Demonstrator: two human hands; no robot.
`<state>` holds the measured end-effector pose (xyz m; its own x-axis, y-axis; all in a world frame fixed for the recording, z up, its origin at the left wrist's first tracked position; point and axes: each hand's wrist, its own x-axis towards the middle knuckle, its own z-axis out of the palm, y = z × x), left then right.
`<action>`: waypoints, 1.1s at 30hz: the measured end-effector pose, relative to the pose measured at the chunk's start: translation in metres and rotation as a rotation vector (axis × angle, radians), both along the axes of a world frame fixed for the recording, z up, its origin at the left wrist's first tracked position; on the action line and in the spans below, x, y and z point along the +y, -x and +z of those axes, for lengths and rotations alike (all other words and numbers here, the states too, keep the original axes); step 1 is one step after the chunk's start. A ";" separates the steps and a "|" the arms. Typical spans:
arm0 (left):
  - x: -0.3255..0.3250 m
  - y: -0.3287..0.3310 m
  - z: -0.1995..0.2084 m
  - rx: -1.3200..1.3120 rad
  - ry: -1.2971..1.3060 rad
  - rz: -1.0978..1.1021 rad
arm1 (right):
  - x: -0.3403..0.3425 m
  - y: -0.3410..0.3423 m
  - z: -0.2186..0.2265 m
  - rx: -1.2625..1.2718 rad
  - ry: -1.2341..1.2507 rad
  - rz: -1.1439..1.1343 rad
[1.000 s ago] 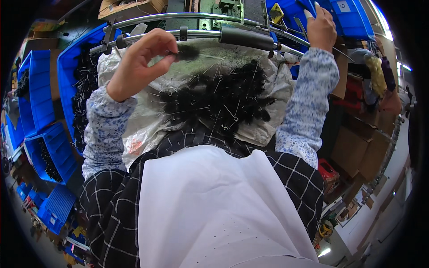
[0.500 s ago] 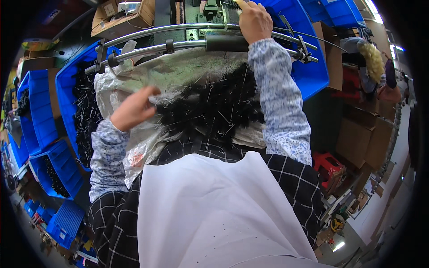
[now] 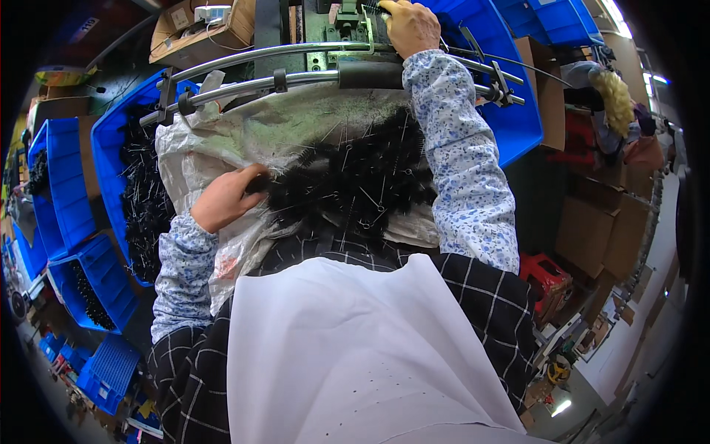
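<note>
A heap of small black wire brushes (image 3: pixel 347 174) with thin metal stems and looped ends lies on a pale plastic sheet (image 3: pixel 274 118) over my lap. At the heap's left edge, my left hand (image 3: pixel 228 198) has its thumb and fingers closed on the dark bristles of one brush. My right hand (image 3: pixel 413 29) reaches far forward past the metal rails to the machine (image 3: pixel 344 29). Its fingers, yellowish at the tips, are closed beside a black-bristled brush (image 3: pixel 376 9) and appear to grip it; part of it is hidden by the fingers.
Two curved metal rails (image 3: pixel 244 61) cross in front of me, one with a black sleeve (image 3: pixel 373 75). A blue bin (image 3: pixel 111 148) of brushes stands at left, another blue bin (image 3: pixel 510 111) at right. Cardboard boxes (image 3: pixel 592 229) and a red stool (image 3: pixel 546 281) are farther right.
My left hand, blurred and more spread before, has closed on bristles at the heap's edge. My right hand has shifted slightly left at the machine.
</note>
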<state>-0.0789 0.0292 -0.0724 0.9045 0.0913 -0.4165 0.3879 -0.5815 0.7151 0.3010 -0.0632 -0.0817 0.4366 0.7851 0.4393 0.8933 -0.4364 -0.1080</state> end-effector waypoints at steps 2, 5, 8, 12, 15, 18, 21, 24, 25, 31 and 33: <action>0.003 -0.002 0.014 0.003 -0.012 0.034 | 0.000 -0.001 -0.002 0.016 0.006 -0.014; 0.006 -0.007 0.028 -0.081 -0.018 0.081 | 0.005 -0.002 0.003 0.038 0.035 -0.012; 0.005 -0.018 0.037 -0.214 -0.048 0.137 | 0.005 -0.010 0.000 0.017 0.098 -0.012; 0.012 -0.020 0.051 -0.330 -0.153 0.199 | -0.001 0.003 0.003 -0.094 0.012 -0.106; 0.017 -0.021 0.063 -0.414 -0.063 0.260 | -0.016 -0.005 -0.011 -0.023 0.056 -0.236; 0.022 -0.021 0.059 -0.520 0.029 0.318 | -0.017 -0.003 -0.013 0.152 0.015 -0.255; 0.021 -0.022 0.058 -0.607 0.161 0.424 | -0.007 0.007 -0.014 0.146 -0.021 -0.240; 0.024 -0.021 0.059 -0.681 0.179 0.441 | 0.006 0.006 -0.031 0.139 -0.032 -0.129; 0.026 -0.019 0.061 -0.671 0.169 0.417 | 0.014 0.016 -0.030 0.058 -0.088 -0.126; 0.022 -0.028 0.065 -0.651 0.177 0.400 | 0.029 0.036 -0.023 -0.067 0.007 -0.169; 0.023 -0.027 0.068 -0.651 0.158 0.411 | 0.023 0.029 -0.022 -0.033 -0.072 -0.163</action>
<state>-0.0515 0.0522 -0.0046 0.8777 0.4554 0.1495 0.0248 -0.3546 0.9347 0.2721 -0.0399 -0.1033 0.5397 0.6713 0.5080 0.8150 -0.5678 -0.1156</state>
